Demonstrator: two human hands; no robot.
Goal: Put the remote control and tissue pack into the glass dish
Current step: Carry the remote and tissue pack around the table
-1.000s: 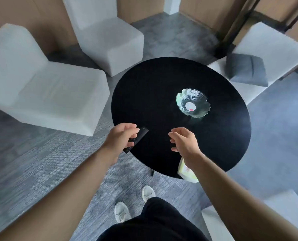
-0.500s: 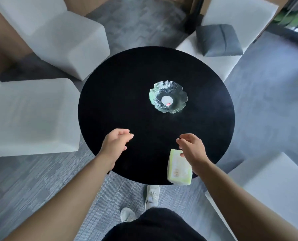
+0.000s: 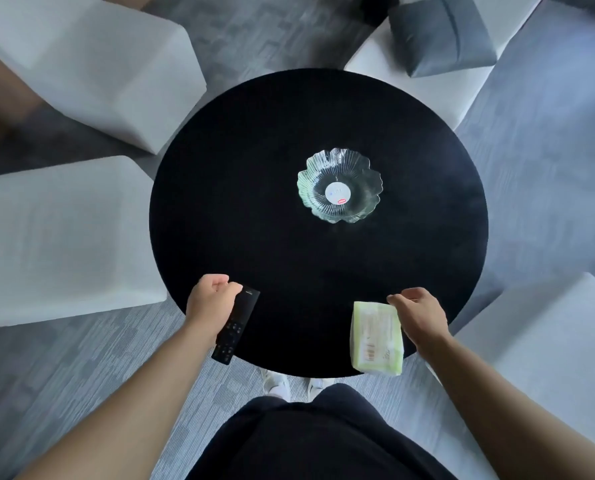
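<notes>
A clear, flower-shaped glass dish with a white sticker at its centre stands right of the middle of the round black table. It holds nothing. The black remote control lies at the table's near-left edge, its near end sticking out past the rim. My left hand is curled around its far end. The pale green tissue pack sits at the near-right edge and overhangs it. My right hand pinches its far right corner.
White upholstered chairs ring the table on the left, at the back and at the right. A grey cushion lies on the back right seat. My legs and white shoes are right at the table's near edge, on grey carpet.
The view has swung so the table sits centred. Both hands have drawn back to the near edge. The remote, hidden half a second ago, shows again in my left hand.
</notes>
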